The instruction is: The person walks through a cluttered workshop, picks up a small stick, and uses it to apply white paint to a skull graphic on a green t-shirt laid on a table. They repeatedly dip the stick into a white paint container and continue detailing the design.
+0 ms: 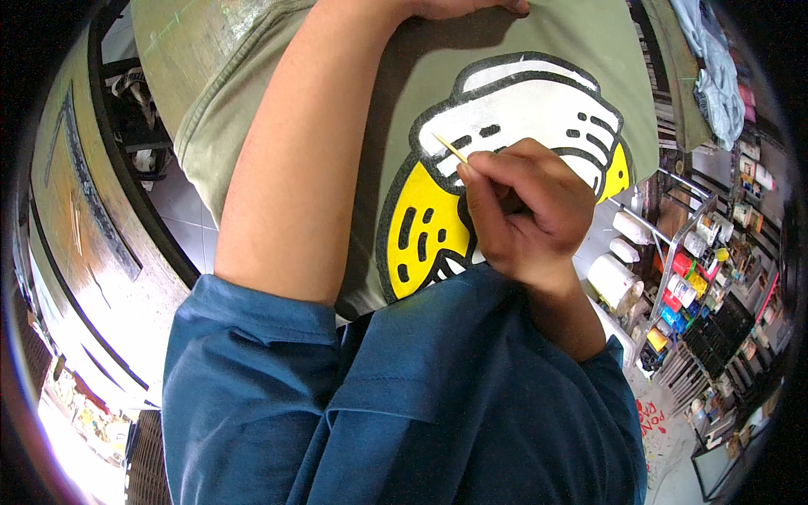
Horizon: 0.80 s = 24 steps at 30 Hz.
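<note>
My right hand (534, 206) pinches a thin pale wooden toothpick (450, 148) between thumb and fingertips. Its tip is over a white part of the printed design (522, 97), at or just above the surface; which of the two I cannot tell. That design, in white, yellow and black, covers the front of an olive green T-shirt (404, 88) spread out before me. My left arm reaches across the shirt to the far edge of the view. There my left hand (463, 7) is mostly cut off, over or on the cloth, its fingers barely showing.
At the right, a metal rack (673, 240) stands beside many paint jars and bottles. A white tub (614, 282) sits on the floor nearby. Light blue cloth (715, 84) hangs at the far right. Along the left runs a long stained board (93, 194) with a dark strip on it.
</note>
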Each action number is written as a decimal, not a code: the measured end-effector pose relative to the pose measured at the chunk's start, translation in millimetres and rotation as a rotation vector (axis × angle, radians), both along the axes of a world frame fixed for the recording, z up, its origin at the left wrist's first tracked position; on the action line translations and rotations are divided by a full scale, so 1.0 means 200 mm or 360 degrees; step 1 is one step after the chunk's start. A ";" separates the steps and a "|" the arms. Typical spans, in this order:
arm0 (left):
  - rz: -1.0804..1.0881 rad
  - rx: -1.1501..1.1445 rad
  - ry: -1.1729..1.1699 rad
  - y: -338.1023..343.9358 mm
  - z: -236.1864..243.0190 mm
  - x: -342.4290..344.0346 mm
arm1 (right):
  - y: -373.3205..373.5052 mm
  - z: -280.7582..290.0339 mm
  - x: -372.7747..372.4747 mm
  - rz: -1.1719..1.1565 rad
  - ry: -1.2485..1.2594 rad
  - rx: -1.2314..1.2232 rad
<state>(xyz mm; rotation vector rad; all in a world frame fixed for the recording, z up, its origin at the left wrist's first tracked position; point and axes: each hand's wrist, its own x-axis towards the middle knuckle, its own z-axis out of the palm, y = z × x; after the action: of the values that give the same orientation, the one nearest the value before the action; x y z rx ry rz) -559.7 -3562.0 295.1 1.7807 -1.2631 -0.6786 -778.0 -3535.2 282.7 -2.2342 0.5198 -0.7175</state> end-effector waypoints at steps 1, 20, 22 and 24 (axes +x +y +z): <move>-0.0024 -0.0048 0.0008 0.01 0.00 0.00 | 0.00 0.00 0.00 -0.0030 -0.0008 0.0011; -0.0018 0.0070 0.0034 0.02 0.03 0.00 | -0.01 0.00 0.00 0.0054 -0.0028 0.0024; 0.0011 0.0153 0.0023 0.01 0.06 -0.01 | -0.01 0.00 0.00 0.0037 -0.0046 0.0027; -0.0006 0.0073 0.0019 0.02 0.03 -0.01 | 0.00 0.00 0.01 0.0015 -0.0046 0.0008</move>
<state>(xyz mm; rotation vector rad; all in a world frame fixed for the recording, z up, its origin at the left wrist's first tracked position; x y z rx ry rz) -560.9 -3557.7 301.9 1.8092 -1.2521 -0.7244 -776.8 -3535.9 283.1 -2.2171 0.4960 -0.7422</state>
